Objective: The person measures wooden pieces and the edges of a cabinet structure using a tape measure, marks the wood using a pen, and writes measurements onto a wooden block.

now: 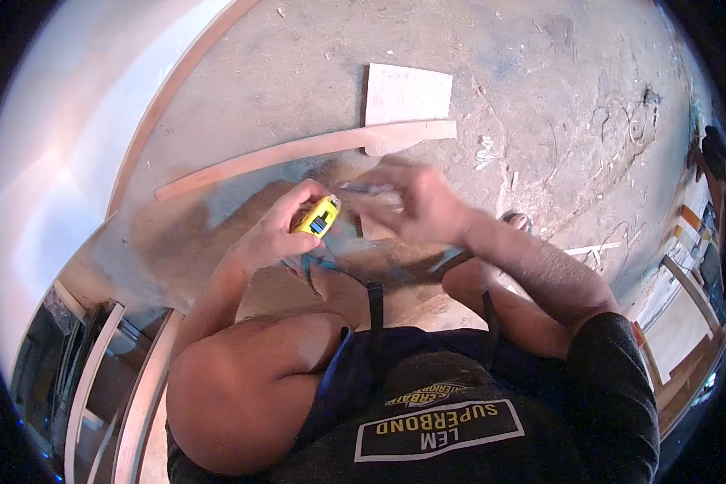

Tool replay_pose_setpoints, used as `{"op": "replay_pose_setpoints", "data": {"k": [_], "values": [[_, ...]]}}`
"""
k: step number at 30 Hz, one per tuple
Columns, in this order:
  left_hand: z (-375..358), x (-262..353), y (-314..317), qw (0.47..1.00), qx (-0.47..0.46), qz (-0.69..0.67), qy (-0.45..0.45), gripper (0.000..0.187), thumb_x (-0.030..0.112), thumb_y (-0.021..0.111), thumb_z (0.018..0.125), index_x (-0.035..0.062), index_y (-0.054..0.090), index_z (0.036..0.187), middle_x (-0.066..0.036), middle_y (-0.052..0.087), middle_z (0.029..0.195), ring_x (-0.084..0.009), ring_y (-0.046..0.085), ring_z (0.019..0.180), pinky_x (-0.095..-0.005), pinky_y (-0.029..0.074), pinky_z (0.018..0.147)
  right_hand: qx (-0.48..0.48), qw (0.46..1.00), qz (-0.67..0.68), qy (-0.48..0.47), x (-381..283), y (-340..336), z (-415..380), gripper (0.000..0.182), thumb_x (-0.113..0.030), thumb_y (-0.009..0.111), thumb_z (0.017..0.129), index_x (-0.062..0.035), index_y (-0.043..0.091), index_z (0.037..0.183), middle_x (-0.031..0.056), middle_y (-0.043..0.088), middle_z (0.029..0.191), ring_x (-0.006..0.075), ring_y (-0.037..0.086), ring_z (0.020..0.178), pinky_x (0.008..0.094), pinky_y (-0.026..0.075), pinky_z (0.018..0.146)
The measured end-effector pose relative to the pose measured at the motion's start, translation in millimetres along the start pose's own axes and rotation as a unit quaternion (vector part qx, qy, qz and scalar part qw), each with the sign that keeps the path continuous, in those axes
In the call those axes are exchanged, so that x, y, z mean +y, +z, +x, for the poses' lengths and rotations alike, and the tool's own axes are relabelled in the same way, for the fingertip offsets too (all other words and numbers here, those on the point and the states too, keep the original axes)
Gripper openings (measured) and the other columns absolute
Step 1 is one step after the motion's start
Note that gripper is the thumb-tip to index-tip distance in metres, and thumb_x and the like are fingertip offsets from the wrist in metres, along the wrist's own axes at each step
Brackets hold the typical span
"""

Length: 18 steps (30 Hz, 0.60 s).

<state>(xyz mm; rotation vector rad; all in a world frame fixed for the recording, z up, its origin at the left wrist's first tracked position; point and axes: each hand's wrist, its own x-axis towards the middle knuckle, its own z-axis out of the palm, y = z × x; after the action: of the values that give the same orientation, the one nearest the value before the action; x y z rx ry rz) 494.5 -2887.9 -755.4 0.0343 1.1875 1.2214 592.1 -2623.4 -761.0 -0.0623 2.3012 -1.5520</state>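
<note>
My left hand (273,232) is closed around a yellow tape measure (318,218) with a dark and blue patch on its face. Just to its right, my right hand (423,202) is smeared by motion. Its fingers pinch a slim, dark, pencil-like thing (361,188), whose tip points toward the tape measure; its exact kind is blurred. Beyond both hands, a long narrow wooden strip (298,150) lies on the floor, its right end resting across a pale rectangular board (409,93). Faint handwriting shows near that board's far edge.
I squat on a stained concrete floor (315,73) strewn with small chips. A large pale panel with a wooden edge (149,121) curves along the left. Framed wood pieces (93,379) stand at lower left, and more boards (686,323) at right. A thin stick (593,248) lies nearby.
</note>
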Motion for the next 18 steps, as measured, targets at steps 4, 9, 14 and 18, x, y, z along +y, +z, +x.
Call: {"op": "replay_pose_setpoints", "data": {"k": [4, 9, 14, 18], "values": [[7.2, -5.6, -11.0, 0.998, -0.037, -0.047, 0.002, 0.056, 0.018, 0.071, 0.078, 0.0019, 0.052, 0.128, -0.009, 0.057, 0.114, -0.0171, 0.063, 0.108, -0.0307, 0.054, 0.084, 0.015, 0.986, 0.142, 0.088, -32.4, 35.6, 12.1, 0.039, -0.015, 0.080, 0.087, -0.0008, 0.068, 0.122, 0.0176, 0.073, 0.105, 0.0253, 0.071, 0.089, 0.0371, 0.057, 0.078], [12.1, 19.2, 14.7, 0.919, 0.096, 0.361, 0.124, 0.069, 0.038, 0.086, 0.073, 0.0015, 0.053, 0.121, -0.012, 0.062, 0.103, -0.0244, 0.065, 0.096, -0.0380, 0.054, 0.083, -0.045, 0.977, 0.165, 0.126, -31.2, 17.0, 21.6, 0.043, -0.016, 0.083, 0.084, 0.0002, 0.068, 0.121, 0.0176, 0.072, 0.104, 0.0226, 0.069, 0.087, 0.0368, 0.055, 0.078], [9.9, 19.0, 17.1, 0.851, 0.222, 0.467, 0.093, 0.075, 0.047, 0.093, 0.069, 0.0053, 0.056, 0.119, -0.014, 0.063, 0.100, -0.0285, 0.064, 0.088, -0.0419, 0.053, 0.081, 0.073, 0.996, -0.037, 0.018, 12.5, -7.4, 15.8, 0.044, -0.017, 0.083, 0.082, -0.0013, 0.069, 0.120, 0.0161, 0.070, 0.108, 0.0272, 0.070, 0.089, 0.0369, 0.057, 0.081], [1.7, 18.3, -13.3, 0.855, 0.319, 0.400, 0.081, 0.053, 0.026, 0.089, 0.077, 0.0055, 0.058, 0.114, -0.010, 0.063, 0.090, -0.0207, 0.063, 0.082, -0.0357, 0.052, 0.075, 0.056, 0.941, -0.321, 0.094, 51.1, -68.3, 10.0, 0.050, -0.022, 0.084, 0.081, -0.0111, 0.067, 0.127, 0.0112, 0.063, 0.126, 0.0275, 0.075, 0.095, 0.0391, 0.065, 0.081]]}}
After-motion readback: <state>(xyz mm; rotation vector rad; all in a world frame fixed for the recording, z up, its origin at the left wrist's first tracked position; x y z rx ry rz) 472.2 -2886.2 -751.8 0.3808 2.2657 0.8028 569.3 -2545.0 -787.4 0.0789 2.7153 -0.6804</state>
